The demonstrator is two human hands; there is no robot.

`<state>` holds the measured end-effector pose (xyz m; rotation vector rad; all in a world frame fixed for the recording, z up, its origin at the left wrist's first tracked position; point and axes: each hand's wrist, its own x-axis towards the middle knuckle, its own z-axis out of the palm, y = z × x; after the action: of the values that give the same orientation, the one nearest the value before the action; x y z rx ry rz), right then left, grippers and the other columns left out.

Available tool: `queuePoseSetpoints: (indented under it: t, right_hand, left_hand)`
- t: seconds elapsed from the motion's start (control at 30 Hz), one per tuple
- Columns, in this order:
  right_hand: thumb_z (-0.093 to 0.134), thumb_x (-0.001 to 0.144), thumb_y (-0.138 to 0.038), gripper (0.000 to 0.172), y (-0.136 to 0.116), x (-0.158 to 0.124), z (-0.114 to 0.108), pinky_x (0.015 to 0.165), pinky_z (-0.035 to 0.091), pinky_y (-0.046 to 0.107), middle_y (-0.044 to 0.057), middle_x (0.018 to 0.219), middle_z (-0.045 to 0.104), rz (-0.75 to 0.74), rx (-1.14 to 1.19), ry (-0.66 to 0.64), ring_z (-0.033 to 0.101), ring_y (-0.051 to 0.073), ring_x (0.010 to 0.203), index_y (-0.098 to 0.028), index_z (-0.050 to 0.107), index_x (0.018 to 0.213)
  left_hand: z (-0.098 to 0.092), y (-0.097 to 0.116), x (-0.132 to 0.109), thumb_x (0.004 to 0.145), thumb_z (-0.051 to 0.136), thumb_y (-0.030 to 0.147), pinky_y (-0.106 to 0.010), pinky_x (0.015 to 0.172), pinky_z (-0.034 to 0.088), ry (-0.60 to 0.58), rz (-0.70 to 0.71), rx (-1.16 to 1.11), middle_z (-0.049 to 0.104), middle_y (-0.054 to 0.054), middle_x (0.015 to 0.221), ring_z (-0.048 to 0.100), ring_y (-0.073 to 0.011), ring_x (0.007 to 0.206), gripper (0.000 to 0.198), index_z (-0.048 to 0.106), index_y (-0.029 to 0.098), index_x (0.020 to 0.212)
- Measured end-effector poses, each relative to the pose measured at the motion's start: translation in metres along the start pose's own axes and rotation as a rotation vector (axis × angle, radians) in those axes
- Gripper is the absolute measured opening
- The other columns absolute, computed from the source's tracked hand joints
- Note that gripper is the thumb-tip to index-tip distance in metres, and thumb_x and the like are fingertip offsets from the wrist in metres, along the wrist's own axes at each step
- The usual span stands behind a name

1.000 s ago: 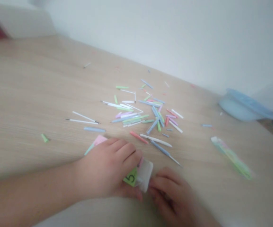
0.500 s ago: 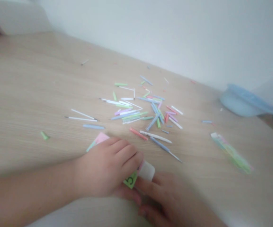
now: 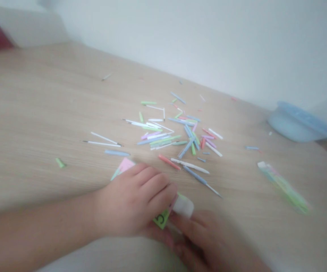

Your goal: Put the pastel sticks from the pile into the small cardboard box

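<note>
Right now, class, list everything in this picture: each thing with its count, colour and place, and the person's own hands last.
Table: one, pale wood, under everything
Wall: one, white, behind the table
Paper sticks: too many to count, mixed pastels and white, scattered mid-table
Paper strip bundle: one, green and pastel, right side
Plastic bowl: one, pale blue, far right
Pink paper: one, beyond the left hand
Green card: one, black numeral, between the hands
White pad: one, white, beside the green card
Left hand: one, holding the green card
Right hand: one, against the white pad
</note>
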<state>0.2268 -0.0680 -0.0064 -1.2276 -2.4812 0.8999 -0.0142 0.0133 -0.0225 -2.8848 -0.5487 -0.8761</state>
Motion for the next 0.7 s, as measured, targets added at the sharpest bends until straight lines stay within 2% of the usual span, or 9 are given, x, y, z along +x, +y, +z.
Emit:
queuePoseSetpoints:
  t: [0.1,0.17,0.27,0.33,0.4,0.47,0.53,0.67,0.7]
  right_hand:
    - [0.067,0.094,-0.026,0.052,0.000,0.001,0.003,0.066,0.057,0.028,0.002,0.104,0.079,0.042,-0.034,-0.013,0.075,0.022,0.079,-0.035,0.058,0.145]
    - [0.069,0.095,-0.032,0.054,0.004,-0.004,0.003,0.062,0.056,0.027,0.001,0.097,0.078,-0.010,0.010,0.034,0.072,0.020,0.073,-0.037,0.057,0.147]
    - [0.065,0.101,-0.046,0.047,0.015,-0.016,-0.005,0.058,0.055,0.026,-0.001,0.084,0.071,-0.105,0.158,0.319,0.066,0.016,0.064,-0.035,0.057,0.146]
    - [0.057,0.107,-0.042,0.032,0.022,-0.017,-0.016,0.056,0.054,0.025,-0.002,0.075,0.065,-0.044,0.225,0.543,0.064,0.015,0.060,-0.032,0.062,0.136]
    - [0.054,0.109,-0.033,0.021,0.026,-0.006,-0.031,0.055,0.053,0.024,-0.003,0.071,0.063,0.063,0.217,0.616,0.063,0.014,0.058,-0.030,0.067,0.125]
    - [0.056,0.108,-0.031,0.017,0.026,0.020,-0.046,0.057,0.054,0.025,-0.001,0.075,0.067,0.091,0.112,0.555,0.065,0.014,0.063,-0.027,0.071,0.116]
    - [0.058,0.106,-0.032,0.017,0.023,0.058,-0.056,0.070,0.058,0.029,0.002,0.089,0.073,0.042,-0.061,0.447,0.069,0.017,0.077,-0.025,0.073,0.112]
    - [0.058,0.105,-0.022,0.027,0.017,0.148,-0.054,0.103,0.053,0.036,0.010,0.131,0.070,-0.125,-0.430,0.195,0.066,0.023,0.121,-0.020,0.067,0.130]
    - [0.057,0.105,-0.021,0.027,0.016,0.169,-0.050,0.103,0.053,0.037,0.013,0.134,0.068,-0.128,-0.583,0.116,0.065,0.024,0.123,-0.017,0.066,0.131]
  left_hand:
    - [0.000,0.000,0.000,0.096,0.057,0.071,-0.043,0.075,0.048,-0.008,0.007,-0.002,0.071,-0.010,0.100,0.065,-0.0265,0.086,0.060,0.061,0.014,0.115]
    - [0.001,0.001,0.000,0.095,0.057,0.073,-0.043,0.075,0.048,-0.006,0.008,-0.012,0.071,-0.009,0.098,0.064,-0.0260,0.085,0.063,0.062,0.014,0.113]
    - [0.003,0.002,0.001,0.092,0.056,0.078,-0.043,0.074,0.048,0.005,-0.008,-0.025,0.071,-0.009,0.097,0.064,-0.0261,0.084,0.067,0.064,0.014,0.110]
    - [0.005,0.003,0.002,0.090,0.054,0.082,-0.043,0.073,0.048,-0.003,-0.016,-0.030,0.070,-0.009,0.095,0.064,-0.0265,0.084,0.071,0.065,0.014,0.107]
    - [0.009,0.003,0.002,0.088,0.053,0.085,-0.042,0.072,0.047,-0.028,-0.001,-0.033,0.068,-0.008,0.091,0.063,-0.0259,0.082,0.074,0.066,0.014,0.105]
    - [0.012,0.003,0.003,0.087,0.052,0.087,-0.041,0.069,0.046,-0.052,0.030,-0.034,0.066,-0.007,0.089,0.061,-0.0248,0.080,0.076,0.066,0.015,0.104]
    - [0.014,0.003,0.003,0.086,0.052,0.088,-0.041,0.068,0.045,-0.060,0.048,-0.025,0.066,-0.006,0.088,0.059,-0.0239,0.078,0.077,0.067,0.015,0.103]
    - [0.014,0.003,0.004,0.086,0.051,0.089,-0.041,0.069,0.045,-0.079,0.064,-0.019,0.065,-0.005,0.088,0.058,-0.0236,0.079,0.077,0.067,0.015,0.101]
    - [0.014,0.003,0.005,0.086,0.050,0.088,-0.041,0.069,0.045,-0.088,0.064,-0.019,0.065,-0.005,0.088,0.058,-0.0234,0.079,0.076,0.067,0.016,0.101]
